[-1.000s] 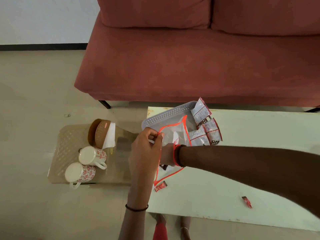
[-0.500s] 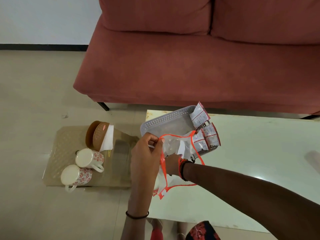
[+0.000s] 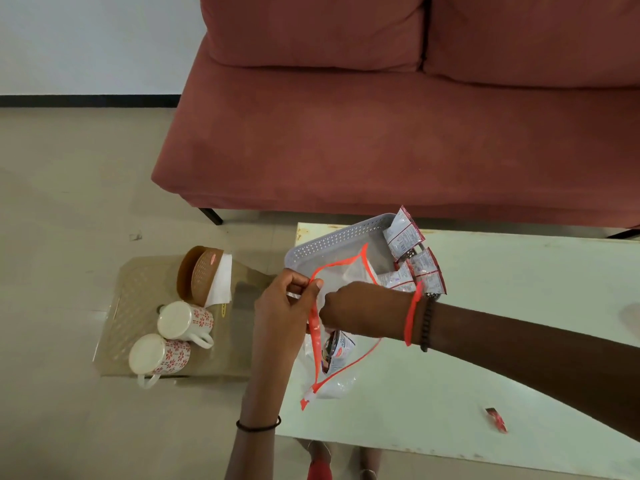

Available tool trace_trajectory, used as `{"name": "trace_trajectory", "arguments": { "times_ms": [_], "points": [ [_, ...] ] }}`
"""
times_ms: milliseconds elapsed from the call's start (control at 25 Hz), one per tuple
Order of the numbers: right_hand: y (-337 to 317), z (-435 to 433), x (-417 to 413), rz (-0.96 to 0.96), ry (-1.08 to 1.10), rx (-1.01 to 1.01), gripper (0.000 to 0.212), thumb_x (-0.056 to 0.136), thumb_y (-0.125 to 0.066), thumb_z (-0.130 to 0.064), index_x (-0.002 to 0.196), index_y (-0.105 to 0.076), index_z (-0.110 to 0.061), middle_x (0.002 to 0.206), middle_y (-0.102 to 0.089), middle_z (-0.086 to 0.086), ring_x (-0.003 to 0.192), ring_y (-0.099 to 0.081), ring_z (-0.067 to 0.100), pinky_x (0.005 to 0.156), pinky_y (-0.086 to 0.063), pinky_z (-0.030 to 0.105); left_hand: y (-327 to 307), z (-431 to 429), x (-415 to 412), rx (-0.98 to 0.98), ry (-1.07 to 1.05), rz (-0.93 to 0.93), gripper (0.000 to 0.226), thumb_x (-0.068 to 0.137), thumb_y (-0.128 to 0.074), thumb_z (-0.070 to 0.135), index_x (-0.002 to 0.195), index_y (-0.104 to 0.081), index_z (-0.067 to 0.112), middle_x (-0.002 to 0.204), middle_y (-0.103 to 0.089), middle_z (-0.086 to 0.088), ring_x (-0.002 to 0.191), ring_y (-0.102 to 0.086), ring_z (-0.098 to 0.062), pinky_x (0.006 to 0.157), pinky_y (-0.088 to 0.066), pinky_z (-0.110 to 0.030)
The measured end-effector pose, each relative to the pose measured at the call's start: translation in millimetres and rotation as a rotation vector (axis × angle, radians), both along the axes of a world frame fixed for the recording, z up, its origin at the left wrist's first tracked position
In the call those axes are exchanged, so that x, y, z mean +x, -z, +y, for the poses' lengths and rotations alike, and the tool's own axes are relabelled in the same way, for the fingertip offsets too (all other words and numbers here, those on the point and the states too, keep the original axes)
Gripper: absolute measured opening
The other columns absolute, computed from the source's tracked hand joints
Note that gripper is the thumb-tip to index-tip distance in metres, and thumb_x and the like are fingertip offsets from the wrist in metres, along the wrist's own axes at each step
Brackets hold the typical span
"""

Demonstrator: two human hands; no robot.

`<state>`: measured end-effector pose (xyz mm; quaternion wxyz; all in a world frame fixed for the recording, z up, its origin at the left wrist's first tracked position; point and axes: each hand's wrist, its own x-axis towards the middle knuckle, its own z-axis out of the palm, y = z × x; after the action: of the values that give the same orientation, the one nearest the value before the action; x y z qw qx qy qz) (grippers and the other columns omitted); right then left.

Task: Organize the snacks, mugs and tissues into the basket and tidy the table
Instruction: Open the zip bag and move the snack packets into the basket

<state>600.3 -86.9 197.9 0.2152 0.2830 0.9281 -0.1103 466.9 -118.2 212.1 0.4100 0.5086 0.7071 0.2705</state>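
The left hand (image 3: pixel 284 306), its forearm rising from 6 o'clock, curls with thumb and forefinger pinching the orange rim of a clear bag (image 3: pixel 338 385). The right hand (image 3: pixel 349 306), its forearm crossing in from 4 o'clock toward 9, is sunk into the bag's mouth, knuckles up, fingers hidden.

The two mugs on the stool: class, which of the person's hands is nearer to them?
Left. The left hand pinches the bag rim right of the mugs; the right hand is farther right, inside the bag.
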Motion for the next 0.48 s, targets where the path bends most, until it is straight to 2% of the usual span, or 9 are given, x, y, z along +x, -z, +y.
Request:
{"name": "trace_trajectory", "arguments": {
  "times_ms": [80,160,240,320,360,480],
  "points": [
    [-15.6,7.3,6.4,0.045,0.061,-0.091,0.025,0.094,-0.049,-0.012,0.114,-0.062,-0.009,0.108,-0.060,0.018,0.092,-0.062,0.037,0.064,-0.032,0.030,1.1,2.1,-7.9,-0.003,-0.005,0.000,0.022,0.087,-0.061,0.031,0.092,-0.062,0.010,0.081,-0.067,-0.004,0.068,-0.065,-0.016,0.049,-0.054,-0.018],
    [-39.7,17.1,8.3,0.058,0.116,-0.150,0.029,0.093,-0.050,-0.013,0.119,-0.063,-0.015,0.112,-0.062,0.015,0.097,-0.062,0.035,0.066,-0.036,0.028,2.1,4.0,-15.3,0.005,-0.004,-0.004,0.021,0.087,-0.062,0.029,0.092,-0.062,0.009,0.082,-0.068,-0.006,0.070,-0.066,-0.018,0.050,-0.056,-0.023],
    [-58.2,27.6,10.1,0.099,0.168,-0.250,0.032,0.093,-0.049,-0.011,0.120,-0.063,-0.018,0.113,-0.066,0.011,0.100,-0.063,0.032,0.078,-0.049,0.033,3.3,5.7,-21.3,0.011,0.001,0.000,0.018,0.087,-0.062,0.028,0.089,-0.062,0.010,0.079,-0.068,-0.006,0.069,-0.066,-0.021,0.053,-0.059,-0.033],
    [-81.7,35.0,14.4,0.199,0.212,-0.338,0.030,0.094,-0.047,-0.010,0.118,-0.064,-0.013,0.114,-0.067,0.011,0.103,-0.063,0.031,0.089,-0.050,0.041,4.1,7.9,-27.1,-0.003,-0.013,-0.011,0.013,0.087,-0.063,0.025,0.078,-0.060,0.016,0.071,-0.066,-0.006,0.064,-0.066,-0.026,0.058,-0.060,-0.043],
    [-92.0,41.6,19.2,0.270,0.215,-0.359,0.029,0.094,-0.049,-0.009,0.119,-0.064,-0.011,0.115,-0.067,0.010,0.105,-0.062,0.028,0.092,-0.047,0.040,4.0,8.5,-29.8,-0.002,-0.025,-0.014,0.015,0.087,-0.063,0.024,0.073,-0.058,0.020,0.067,-0.064,-0.004,0.060,-0.064,-0.025,0.061,-0.060,-0.046],
    [-122.0,57.3,40.7,0.519,0.262,-0.450,0.030,0.092,-0.054,-0.001,0.120,-0.063,-0.005,0.116,-0.068,0.007,0.101,-0.061,0.011,0.088,-0.045,0.015,4.3,8.0,-38.7,0.007,-0.056,-0.011,0.020,0.087,-0.061,0.021,0.069,-0.055,0.028,0.064,-0.063,0.002,0.059,-0.062,-0.021,0.065,-0.059,-0.049]
  ]
}}
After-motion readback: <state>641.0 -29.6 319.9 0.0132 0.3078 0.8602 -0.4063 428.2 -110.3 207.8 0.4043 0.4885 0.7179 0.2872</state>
